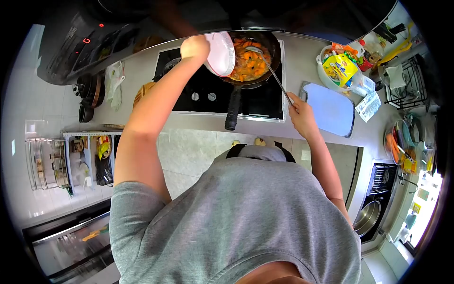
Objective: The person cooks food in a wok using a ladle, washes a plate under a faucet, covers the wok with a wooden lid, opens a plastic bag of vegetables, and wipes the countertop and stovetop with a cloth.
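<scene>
My left hand [195, 48] is closed on the rim of a white bowl [220, 54], which tilts over the left side of a dark frying pan [271, 45]. Inside the pan lie orange pieces that look like carrot [246, 68] in a reddish liquid. My right hand [301, 113] grips the end of a long-handled metal spatula [275, 75]. The spatula's head rests among the food, partly covered. The pan sits on a black gas stove [189, 102], its black handle [232, 109] pointing toward me. What the bowl holds, if anything, cannot be made out.
Right of the stove lies a light blue cutting board [331, 111]. Behind it stands a white basin [326, 71] full of food packets. A dish rack [406, 87] is at the far right. A dark range hood [142, 23] hangs over the stove. A plastic bag [114, 83] lies left.
</scene>
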`<state>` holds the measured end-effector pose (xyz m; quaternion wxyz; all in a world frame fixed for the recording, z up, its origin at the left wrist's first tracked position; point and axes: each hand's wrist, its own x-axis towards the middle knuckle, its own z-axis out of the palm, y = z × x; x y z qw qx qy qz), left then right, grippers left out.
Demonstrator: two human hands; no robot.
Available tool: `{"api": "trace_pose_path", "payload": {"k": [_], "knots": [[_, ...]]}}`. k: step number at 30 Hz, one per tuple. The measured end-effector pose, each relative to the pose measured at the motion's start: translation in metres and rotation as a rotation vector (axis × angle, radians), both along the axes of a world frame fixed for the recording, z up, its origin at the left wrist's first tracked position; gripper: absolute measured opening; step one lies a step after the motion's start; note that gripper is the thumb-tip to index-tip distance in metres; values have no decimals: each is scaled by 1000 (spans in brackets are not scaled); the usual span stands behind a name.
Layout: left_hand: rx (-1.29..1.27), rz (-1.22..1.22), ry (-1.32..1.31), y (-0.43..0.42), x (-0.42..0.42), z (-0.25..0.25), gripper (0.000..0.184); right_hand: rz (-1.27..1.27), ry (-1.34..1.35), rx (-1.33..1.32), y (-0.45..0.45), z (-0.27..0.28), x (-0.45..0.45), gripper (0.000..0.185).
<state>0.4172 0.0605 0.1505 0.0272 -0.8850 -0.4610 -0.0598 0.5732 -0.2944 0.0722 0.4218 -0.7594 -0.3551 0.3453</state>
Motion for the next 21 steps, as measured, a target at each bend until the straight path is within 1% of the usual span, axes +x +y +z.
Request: {"api": "trace_pose_path", "payload": {"k": [1,3,4,6,7,9,10,12,13,14,15,16,17,18,19,20,21], "knots": [[0,5,0,0,6,-1,29,5,0,0,-1,-1,-2,44],[144,-172,-31,-1,19,-3,28,19,-175,59,-1,-3,-5,44],[145,-165,-34,-5,24,-2,28,27,-179,60,0,-2,-6,44],[311,-331,30,-9,33,-1,27,26,-305,60,-1,0,-10,43],[313,-320,28,-7,34,-4,27,36,-309,63,0,1,-12,43],[714,-466,-63,1,34,-12,28,34,-279,66,1,5,-16,43],[718,-449,-58,7,31,-15,28,50,-281,72,2,5,-18,43],[560,-361,-188,18,19,-18,27,23,-273,31,5,6,-21,43],[269,-176,-294,14,13,-8,27,33,-287,50,8,8,-25,43],[229,-56,-99,20,1,-11,23,52,-330,-3,9,16,-28,42],[71,193,-298,23,-4,-15,22,52,-347,5,10,12,-31,42],[57,287,-317,44,-13,-38,22,51,-364,12,11,7,-32,43],[-335,395,-616,47,-27,-42,21,48,-385,5,12,5,-35,44],[-650,587,-911,50,-42,-46,21,38,-408,-8,11,3,-38,44],[-910,666,-1222,51,-57,-53,23,11,-309,-56,11,7,-44,45],[-964,713,-1340,52,-76,-61,24,7,-344,-4,9,-2,-45,46],[-1000,724,-1404,60,-94,-76,24,-8,-305,-13,8,-2,-48,46]]}}
